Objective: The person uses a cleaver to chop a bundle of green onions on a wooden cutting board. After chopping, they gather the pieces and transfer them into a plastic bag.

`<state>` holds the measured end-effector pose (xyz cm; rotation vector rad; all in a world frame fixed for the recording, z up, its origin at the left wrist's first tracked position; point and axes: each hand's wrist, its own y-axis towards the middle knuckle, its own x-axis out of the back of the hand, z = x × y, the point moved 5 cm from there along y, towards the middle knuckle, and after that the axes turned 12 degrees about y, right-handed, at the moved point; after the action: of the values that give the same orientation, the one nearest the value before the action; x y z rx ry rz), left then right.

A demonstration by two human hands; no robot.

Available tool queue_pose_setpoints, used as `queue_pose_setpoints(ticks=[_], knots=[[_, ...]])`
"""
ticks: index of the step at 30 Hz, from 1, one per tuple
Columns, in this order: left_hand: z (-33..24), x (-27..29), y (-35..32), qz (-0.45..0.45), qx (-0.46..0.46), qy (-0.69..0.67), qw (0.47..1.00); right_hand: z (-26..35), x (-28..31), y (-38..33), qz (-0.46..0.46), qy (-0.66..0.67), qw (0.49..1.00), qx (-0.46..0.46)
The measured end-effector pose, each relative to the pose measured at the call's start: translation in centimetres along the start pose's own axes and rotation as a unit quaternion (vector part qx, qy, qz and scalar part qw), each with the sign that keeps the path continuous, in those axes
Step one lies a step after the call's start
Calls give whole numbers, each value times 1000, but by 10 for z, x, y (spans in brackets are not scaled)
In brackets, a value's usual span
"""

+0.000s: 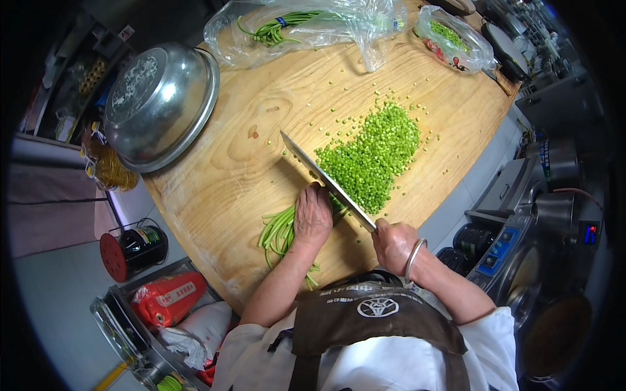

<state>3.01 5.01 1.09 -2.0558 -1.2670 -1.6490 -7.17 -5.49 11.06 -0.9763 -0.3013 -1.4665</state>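
Observation:
My right hand [395, 245] is wrapped round the handle of a broad kitchen cleaver [328, 182], whose blade slants up and left across the wooden table. Beside the blade, my left hand [313, 214] presses down with curled fingers on a bunch of long green garlic scapes [278, 232]. Their loose ends trail out toward the near left, and the cut ends by the blade are mostly hidden by the hand and cleaver. On the blade's right side lies a large heap of finely chopped green pieces [373, 158], with stray bits scattered round it.
An upturned metal basin [160, 104] sits at the table's left edge. Clear plastic bags [313, 32] with more banded scapes lie at the far side. A bag of chopped pieces [454, 39] is at the far right, near a knife [499, 81]. A stove [499, 251] stands right.

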Motion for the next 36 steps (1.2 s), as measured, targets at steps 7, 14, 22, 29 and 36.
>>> queue_pose_setpoints(ticks=[7,14,22,29,36], knots=[[-2,-4,1,94,17,37,995,-12,-20,23,7,26,1000,-6],[-1,3,4,6,6,4,1000,-10,-8,16,-43,43,997,47],[1,-2,0,15,23,1,1000,1,-12,11,58,-6,997,-46],[0,7,4,30,42,-22,998,-13,-23,38,23,24,998,-52],[12,13,16,22,41,-101,994,-16,-26,38,25,32,998,-43]])
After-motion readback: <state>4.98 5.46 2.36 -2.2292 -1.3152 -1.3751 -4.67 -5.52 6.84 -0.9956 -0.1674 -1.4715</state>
